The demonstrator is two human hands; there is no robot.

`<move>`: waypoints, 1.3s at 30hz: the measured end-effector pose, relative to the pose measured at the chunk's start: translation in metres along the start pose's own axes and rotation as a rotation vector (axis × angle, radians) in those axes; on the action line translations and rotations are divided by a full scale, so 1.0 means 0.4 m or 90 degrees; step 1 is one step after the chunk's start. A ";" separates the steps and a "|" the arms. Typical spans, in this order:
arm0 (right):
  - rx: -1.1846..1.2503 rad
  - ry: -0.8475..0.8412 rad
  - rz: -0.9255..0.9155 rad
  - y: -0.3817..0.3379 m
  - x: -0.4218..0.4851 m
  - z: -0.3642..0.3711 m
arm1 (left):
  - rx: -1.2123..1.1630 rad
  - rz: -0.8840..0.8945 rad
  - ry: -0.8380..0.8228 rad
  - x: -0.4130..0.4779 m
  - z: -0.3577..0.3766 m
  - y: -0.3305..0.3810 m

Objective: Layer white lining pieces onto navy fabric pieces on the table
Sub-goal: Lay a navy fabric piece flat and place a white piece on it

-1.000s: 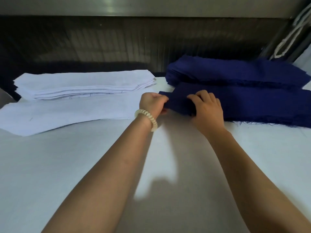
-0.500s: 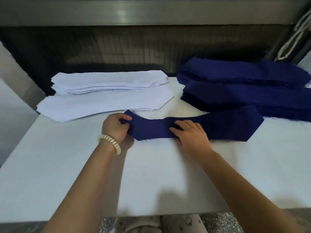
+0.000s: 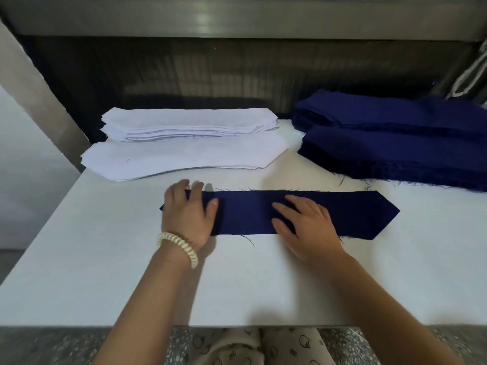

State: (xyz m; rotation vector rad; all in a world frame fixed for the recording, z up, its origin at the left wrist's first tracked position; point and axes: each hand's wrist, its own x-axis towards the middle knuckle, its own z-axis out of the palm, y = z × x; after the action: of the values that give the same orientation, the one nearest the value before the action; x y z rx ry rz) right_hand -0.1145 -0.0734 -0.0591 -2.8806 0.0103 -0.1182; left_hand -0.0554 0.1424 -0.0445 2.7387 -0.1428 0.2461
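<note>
So far, one navy fabric piece [image 3: 253,213] is pressed flat at the worktop's [image 3: 79,259] centre under the left hand [image 3: 188,214] and right hand [image 3: 307,225], fingers extended, nothing gripped. No lining is laid yet; white lining stacks [image 3: 184,159] are seen at eleven o'clock, navy stacks [image 3: 395,154] at two.

navy stacks [image 3: 395,154] cut off, R edge

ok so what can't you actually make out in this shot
All in the head view:
- Navy strip: its left end is mostly covered by the left hand.
- Navy stacks: cut off by the right frame edge.
- White stacks: layers too thin to count.
- Marks on the white pieces: too small to read.
</note>
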 end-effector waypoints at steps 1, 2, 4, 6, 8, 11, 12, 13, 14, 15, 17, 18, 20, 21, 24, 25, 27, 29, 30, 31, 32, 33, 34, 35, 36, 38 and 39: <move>-0.023 0.023 0.046 0.004 0.001 0.001 | 0.022 -0.021 -0.076 -0.002 0.012 0.009; -0.052 0.030 0.105 0.012 0.005 0.000 | 0.054 -0.044 -0.145 -0.004 0.025 0.010; -0.097 0.000 0.229 0.036 0.008 -0.007 | 0.106 -0.067 -0.226 -0.009 0.045 0.001; -0.085 -0.046 0.312 0.055 0.007 -0.015 | 0.123 -0.065 -0.240 -0.011 0.046 -0.012; -0.070 -0.082 0.341 0.058 0.007 -0.019 | 0.128 -0.068 -0.249 -0.005 0.040 -0.031; -0.081 -0.067 0.347 0.041 0.038 -0.025 | 0.126 -0.078 -0.265 0.012 0.034 -0.053; -0.070 -0.045 0.334 0.033 0.063 -0.028 | 0.109 -0.087 -0.261 0.022 0.033 -0.057; -0.052 -0.021 0.306 0.024 0.094 -0.028 | 0.084 -0.097 -0.237 0.035 0.032 -0.058; -0.033 -0.002 0.263 0.015 0.129 -0.027 | 0.053 -0.108 -0.190 0.053 0.029 -0.060; -0.017 0.009 0.215 0.005 0.166 -0.024 | 0.018 -0.116 -0.130 0.075 0.026 -0.062; 0.007 0.017 0.139 -0.012 0.241 -0.015 | -0.049 -0.127 -0.015 0.131 0.018 -0.069; 0.016 0.011 0.121 -0.018 0.277 -0.009 | -0.067 -0.130 0.026 0.165 0.014 -0.076; 0.032 -0.020 0.117 -0.026 0.336 0.003 | -0.062 -0.148 0.056 0.228 0.008 -0.098; 0.034 -0.039 0.123 -0.029 0.356 0.009 | -0.044 -0.163 0.047 0.255 0.006 -0.111; 0.021 -0.075 0.130 -0.035 0.388 0.023 | 0.036 -0.214 -0.026 0.306 0.009 -0.146; 0.018 -0.075 0.130 -0.036 0.390 0.027 | 0.061 -0.223 -0.052 0.313 0.012 -0.154; 0.011 -0.065 0.127 -0.036 0.390 0.032 | 0.092 -0.221 -0.079 0.317 0.016 -0.163; 0.005 -0.056 0.127 -0.036 0.389 0.038 | 0.109 -0.210 -0.077 0.317 0.021 -0.165; 0.000 -0.054 0.128 -0.037 0.389 0.040 | 0.122 -0.203 -0.072 0.317 0.023 -0.164; -0.007 -0.050 0.130 -0.037 0.388 0.041 | 0.134 -0.196 -0.066 0.316 0.025 -0.164; -0.015 -0.046 0.131 -0.039 0.387 0.041 | 0.141 -0.191 -0.058 0.315 0.027 -0.165; -0.022 -0.039 0.130 -0.041 0.387 0.042 | 0.138 -0.188 -0.052 0.313 0.028 -0.166; -0.028 -0.032 0.129 -0.044 0.385 0.042 | 0.128 -0.186 -0.049 0.311 0.029 -0.167; -0.032 -0.027 0.127 -0.046 0.384 0.042 | 0.118 -0.188 -0.050 0.309 0.030 -0.168; -0.035 -0.024 0.124 -0.049 0.383 0.040 | 0.108 -0.191 -0.052 0.307 0.029 -0.168; -0.037 -0.013 0.114 -0.053 0.380 0.033 | 0.095 -0.195 -0.048 0.304 0.024 -0.167; -0.034 0.004 0.107 -0.053 0.378 0.027 | 0.093 -0.196 -0.040 0.301 0.020 -0.166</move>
State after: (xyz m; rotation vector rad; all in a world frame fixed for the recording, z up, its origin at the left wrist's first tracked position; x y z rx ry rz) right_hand 0.0370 -0.0528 -0.0521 -2.9179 0.2598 -0.0965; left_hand 0.0727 0.1925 -0.0533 2.8629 0.2884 0.0871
